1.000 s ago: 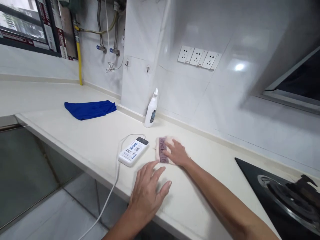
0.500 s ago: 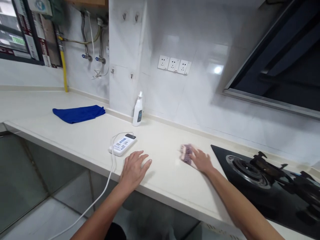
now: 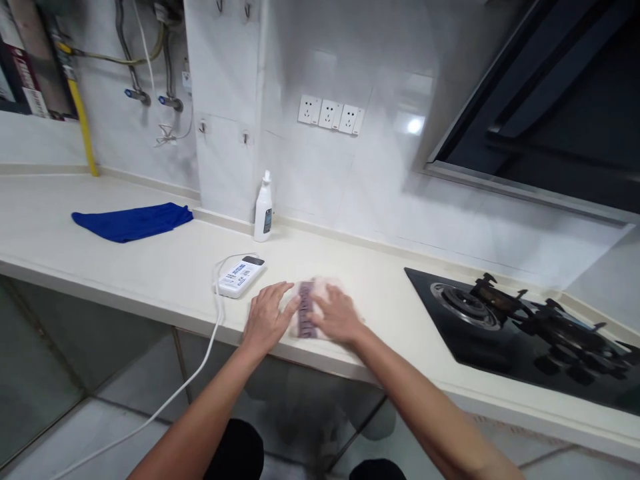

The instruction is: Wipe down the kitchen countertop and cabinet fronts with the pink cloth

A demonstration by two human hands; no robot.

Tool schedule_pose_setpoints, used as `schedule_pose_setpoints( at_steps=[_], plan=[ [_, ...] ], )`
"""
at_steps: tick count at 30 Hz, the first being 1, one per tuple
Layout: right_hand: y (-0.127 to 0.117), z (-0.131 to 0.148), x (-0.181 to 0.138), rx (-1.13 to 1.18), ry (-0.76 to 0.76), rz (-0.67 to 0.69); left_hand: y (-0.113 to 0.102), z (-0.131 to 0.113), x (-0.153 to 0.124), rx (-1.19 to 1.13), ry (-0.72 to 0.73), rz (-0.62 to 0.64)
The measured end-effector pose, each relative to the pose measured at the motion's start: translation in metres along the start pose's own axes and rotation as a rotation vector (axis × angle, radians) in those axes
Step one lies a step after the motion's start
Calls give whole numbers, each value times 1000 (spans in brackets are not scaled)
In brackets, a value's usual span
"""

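Observation:
My right hand [image 3: 337, 317] lies flat, fingers spread, on a small pale cloth with a purple band [image 3: 306, 315] on the cream countertop [image 3: 150, 273]. The cloth looks smeared by motion. My left hand [image 3: 267, 319] rests flat on the counter just left of it, fingers stretched out and touching the cloth's left edge. A white power bank [image 3: 239, 275] with a white cable [image 3: 200, 373] lies just beyond my left hand.
A white bottle [image 3: 263, 212] stands against the tiled wall. A blue cloth [image 3: 131, 221] lies at the far left. A black gas hob [image 3: 525, 330] with burners fills the right of the counter, under a dark hood [image 3: 550, 100]. Wall sockets [image 3: 330, 115] sit above.
My right hand slid the cloth right toward the hob, then back left until it met my left hand. The view has swung to the right, bringing more of the hob in.

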State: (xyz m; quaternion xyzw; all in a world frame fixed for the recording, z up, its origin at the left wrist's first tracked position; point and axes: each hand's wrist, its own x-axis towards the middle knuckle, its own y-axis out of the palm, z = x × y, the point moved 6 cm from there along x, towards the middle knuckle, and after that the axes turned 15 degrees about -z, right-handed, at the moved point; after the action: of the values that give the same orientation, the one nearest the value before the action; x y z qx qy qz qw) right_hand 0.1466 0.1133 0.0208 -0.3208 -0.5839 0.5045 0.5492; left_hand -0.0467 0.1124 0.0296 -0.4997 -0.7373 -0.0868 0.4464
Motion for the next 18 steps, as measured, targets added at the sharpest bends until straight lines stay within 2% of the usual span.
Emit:
schedule_pose_setpoints(
  at_steps=[2, 4, 5, 7, 10, 13, 16, 18],
  plan=[
    [0, 52, -6, 85, -149, 18, -3, 9, 4, -16, -22, -16],
    [-4, 82, -18, 127, -256, -32, -8, 18, 10, -23, -54, -34],
    [-7, 87, -25, 135, -290, -69, -10, 21, 13, -22, -69, -37],
    [-14, 79, -41, 134, -310, -127, -12, 26, 16, -15, -89, -21],
    [-25, 33, -71, 108, -245, -160, -9, 24, 16, 12, -90, 58],
    [-39, -35, -117, 17, -125, -208, -3, 19, 12, 37, -79, 150],
    [-51, -115, -186, -138, -28, -311, 1, 13, 10, 80, -46, 219],
    [-60, -172, -241, -232, 4, -432, 3, 8, 9, 125, -9, 250]
  ],
)
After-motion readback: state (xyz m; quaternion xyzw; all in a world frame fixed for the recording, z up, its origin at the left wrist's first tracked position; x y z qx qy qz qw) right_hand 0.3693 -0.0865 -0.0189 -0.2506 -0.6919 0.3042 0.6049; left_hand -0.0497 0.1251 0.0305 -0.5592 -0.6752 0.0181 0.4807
